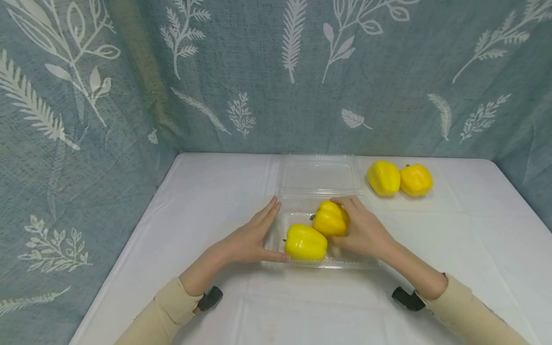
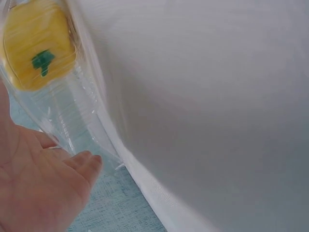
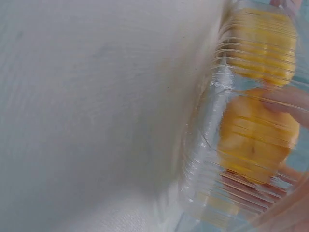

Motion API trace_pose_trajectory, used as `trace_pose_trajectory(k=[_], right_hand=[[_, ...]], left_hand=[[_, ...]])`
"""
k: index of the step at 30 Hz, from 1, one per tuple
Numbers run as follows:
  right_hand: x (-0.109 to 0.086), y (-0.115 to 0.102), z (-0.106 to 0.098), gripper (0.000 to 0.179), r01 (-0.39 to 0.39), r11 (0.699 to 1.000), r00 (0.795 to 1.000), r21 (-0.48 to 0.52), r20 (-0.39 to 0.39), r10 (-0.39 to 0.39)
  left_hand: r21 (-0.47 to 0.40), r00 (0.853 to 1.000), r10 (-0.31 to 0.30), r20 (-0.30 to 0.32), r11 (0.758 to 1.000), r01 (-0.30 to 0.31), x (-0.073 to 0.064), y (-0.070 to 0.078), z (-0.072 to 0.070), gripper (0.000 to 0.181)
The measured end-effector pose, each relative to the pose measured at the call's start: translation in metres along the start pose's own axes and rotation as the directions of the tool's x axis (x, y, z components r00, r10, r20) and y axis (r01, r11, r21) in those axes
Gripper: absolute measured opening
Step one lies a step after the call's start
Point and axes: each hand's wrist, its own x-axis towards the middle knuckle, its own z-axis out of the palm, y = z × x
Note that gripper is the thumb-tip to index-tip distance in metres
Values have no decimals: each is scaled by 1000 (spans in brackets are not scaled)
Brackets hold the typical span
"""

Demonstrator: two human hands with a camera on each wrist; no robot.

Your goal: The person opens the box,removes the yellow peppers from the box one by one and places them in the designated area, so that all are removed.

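A clear plastic clamshell box [image 1: 345, 263] lies with its lid folded back, away from me. One yellow bell pepper [image 1: 305, 243] rests in the box's front left part, its green stem pointing left. My right hand [image 1: 364, 230] grips a second yellow bell pepper [image 1: 330, 218] inside the box, behind and right of the first, thumb in front and fingers behind. Through the box wall in the right wrist view, this pepper [image 3: 256, 140] shows between thumb and fingers. My left hand [image 1: 250, 237] is spread along the box's left side, thumb at the front left corner, fingers straight.
Two more yellow bell peppers, one on the left [image 1: 384, 178] and one on the right [image 1: 416, 180], sit side by side at the table's back right. The lid [image 1: 319, 175] lies flat behind the box. A leaf-patterned blue-grey curtain [image 1: 267, 115] hangs behind the white table [image 1: 215, 191].
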Motion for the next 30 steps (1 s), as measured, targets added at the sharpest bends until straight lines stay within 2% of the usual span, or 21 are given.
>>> trace_pose_trajectory(k=[4, 10, 17, 23, 30], right_hand=[[-3, 0, -5, 89, -28, 998, 1000, 54, -7, 28], [-8, 4, -13, 87, -7, 986, 999, 168, -37, 14], [-14, 8, -22, 83, -1, 974, 996, 228, -89, 22], [-17, 13, -30, 83, -64, 958, 987, 278, -123, 102], [-22, 19, -38, 84, -132, 914, 967, 383, -152, 204]], left_hand=[[5, 1000, 2, 1, 1000, -2, 0, 1, 0, 128], [2, 1000, 7, 1, 1000, -7, 0, 2, 0, 128], [5, 1000, 12, -4, 1000, -12, 0, 2, 0, 128], [16, 1000, 18, -10, 1000, -18, 0, 2, -1, 128], [12, 1000, 15, -10, 1000, -15, 2, 0, 0, 128]])
